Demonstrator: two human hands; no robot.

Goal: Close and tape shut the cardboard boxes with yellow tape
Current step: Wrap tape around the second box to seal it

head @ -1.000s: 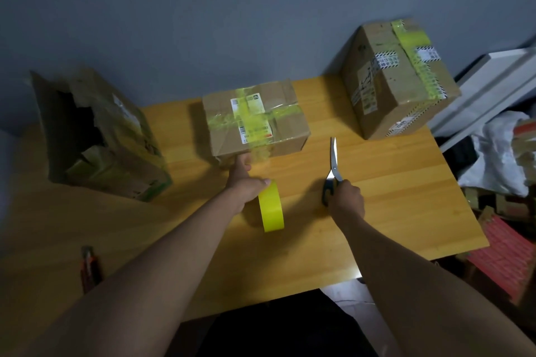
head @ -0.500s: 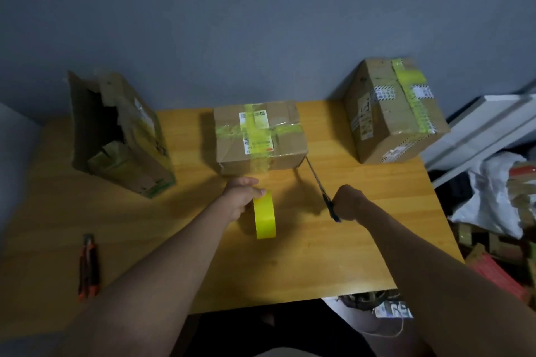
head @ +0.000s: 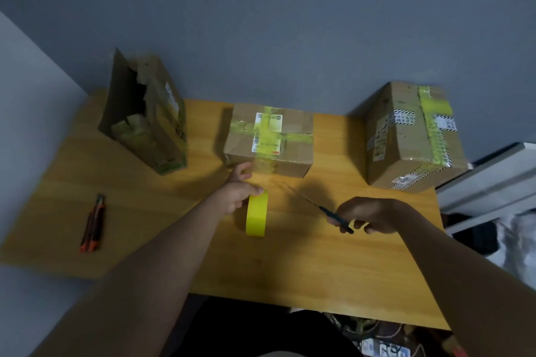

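Single head cam, wide-angle, pitched forward and down from above the near edge of the desk (head: pixel 290 264). Both forearms enter from the bottom corners, left hand (head: pixel 237 194) and right hand (head: pixel 368 214) sit mid-frame, fairly close. Grey wall (head: pixel 290 23) fills the upper half; far desk edge meets it. Strong barrel distortion at the frame edges. Floor clutter visible lower right. No second view, so no overlap.

We are looking at a dim, soft picture. The boxes are casting dark shadows leftward over the wooden table (head: pixel 333 264), so light is coming from the right. Fine detail is smearing, the scissors (head: pixel 322 207) are blurring, and the wide lens is bending the edges.
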